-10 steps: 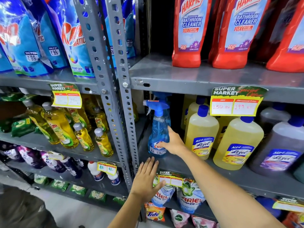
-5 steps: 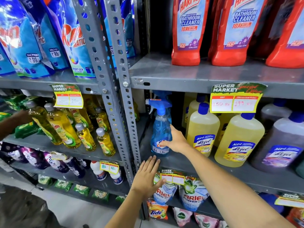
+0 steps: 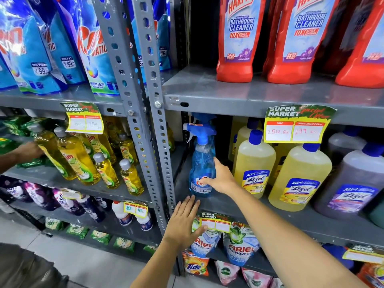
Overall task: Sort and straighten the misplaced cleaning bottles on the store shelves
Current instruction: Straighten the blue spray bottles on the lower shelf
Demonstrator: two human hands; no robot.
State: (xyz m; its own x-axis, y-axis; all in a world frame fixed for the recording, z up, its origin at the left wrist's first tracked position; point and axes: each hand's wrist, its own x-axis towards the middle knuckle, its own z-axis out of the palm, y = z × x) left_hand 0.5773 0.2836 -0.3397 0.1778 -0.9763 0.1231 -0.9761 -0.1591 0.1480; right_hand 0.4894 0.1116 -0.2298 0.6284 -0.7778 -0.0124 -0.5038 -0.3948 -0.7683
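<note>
Grey slotted-steel store shelves fill the view, with a perforated upright post (image 3: pixel 158 142) dividing two bays. On the middle shelf (image 3: pixel 270 215) of the right bay, a blue spray bottle (image 3: pixel 202 163) stands upright at the shelf's left end, close to the front edge and just beside the post. The right hand (image 3: pixel 220 177) is curled around the bottle's lower body from the right — thumb across the label, fingers behind it, though how firmly it grips is hard to judge. To the bottle's right stand yellow Lizol bottles (image 3: pixel 254 163) with blue caps, then purple-grey ones (image 3: pixel 351 183) toward the right end. The left hand (image 3: pixel 185 222) is spread flat, fingers together, pressed against the front edge of that shelf beside a price tag (image 3: pixel 216 223). Red Harpic bottles (image 3: pixel 239 38) line the shelf above. At the far left edge, another person's hand (image 3: pixel 29 151) touches yellow dish-liquid bottles (image 3: pixel 76 159).
</note>
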